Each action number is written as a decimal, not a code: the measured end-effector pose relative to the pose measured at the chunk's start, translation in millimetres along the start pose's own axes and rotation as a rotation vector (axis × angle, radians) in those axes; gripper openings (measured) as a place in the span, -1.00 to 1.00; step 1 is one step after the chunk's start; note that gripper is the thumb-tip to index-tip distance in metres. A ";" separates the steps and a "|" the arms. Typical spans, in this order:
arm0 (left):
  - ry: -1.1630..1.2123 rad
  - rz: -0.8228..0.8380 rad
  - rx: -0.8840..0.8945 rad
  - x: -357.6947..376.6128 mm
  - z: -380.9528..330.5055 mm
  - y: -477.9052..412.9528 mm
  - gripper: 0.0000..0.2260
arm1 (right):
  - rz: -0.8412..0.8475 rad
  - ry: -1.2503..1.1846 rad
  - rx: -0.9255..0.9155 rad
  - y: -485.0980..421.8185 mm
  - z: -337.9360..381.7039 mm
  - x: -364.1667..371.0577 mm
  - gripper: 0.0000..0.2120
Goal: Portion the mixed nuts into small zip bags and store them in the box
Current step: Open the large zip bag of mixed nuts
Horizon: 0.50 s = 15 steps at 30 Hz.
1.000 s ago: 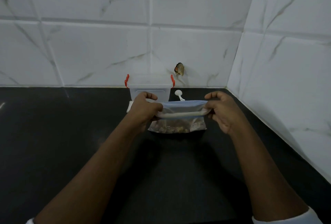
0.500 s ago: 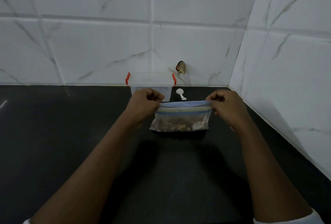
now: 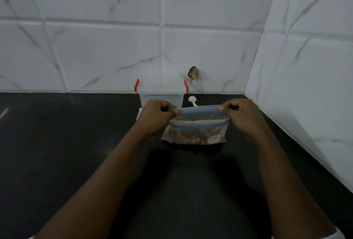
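Observation:
A clear zip bag (image 3: 196, 131) with mixed nuts in its bottom stands on the black counter (image 3: 76, 152). Its mouth with the blue zip strip gapes open. My left hand (image 3: 156, 116) pinches the far lip of the bag at its left corner. My right hand (image 3: 242, 114) pinches the same lip at the right corner. Behind the bag stands a clear plastic box (image 3: 161, 93) with a lid on top and red side clips. A small white scoop (image 3: 192, 100) lies on the counter to the right of the box.
White marble-look tiled walls close the counter at the back and on the right, forming a corner. A small brown object (image 3: 193, 73) hangs on the back wall above the scoop. Something white (image 3: 139, 114) pokes out behind my left hand.
The bag's mouth has opened: both hands pulled the far lip up and away from the near zip strip. The bag sits slightly lower and closer to me.

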State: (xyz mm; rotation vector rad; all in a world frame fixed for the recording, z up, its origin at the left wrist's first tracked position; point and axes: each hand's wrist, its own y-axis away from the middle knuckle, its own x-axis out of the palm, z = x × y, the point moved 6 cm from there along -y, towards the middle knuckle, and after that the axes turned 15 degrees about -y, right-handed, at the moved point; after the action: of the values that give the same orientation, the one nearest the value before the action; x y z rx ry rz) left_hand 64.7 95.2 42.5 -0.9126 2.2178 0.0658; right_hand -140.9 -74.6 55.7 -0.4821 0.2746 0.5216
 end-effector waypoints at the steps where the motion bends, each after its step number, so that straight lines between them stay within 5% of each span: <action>1: 0.011 0.000 -0.015 1.0 0.3 0.0 -0.91 | -0.004 0.010 0.007 0.2 0.5 0.8 -0.84; 15: 0.040 -0.041 -0.001 5.0 -2.7 2.4 -0.94 | 0.063 0.079 -0.022 7.1 9.1 5.3 -0.90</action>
State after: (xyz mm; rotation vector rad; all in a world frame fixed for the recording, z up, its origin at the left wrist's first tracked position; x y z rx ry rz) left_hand 59.2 93.2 40.8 -0.9670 2.2351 0.0303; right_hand -139.1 -62.5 59.0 -0.5177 0.3610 0.5680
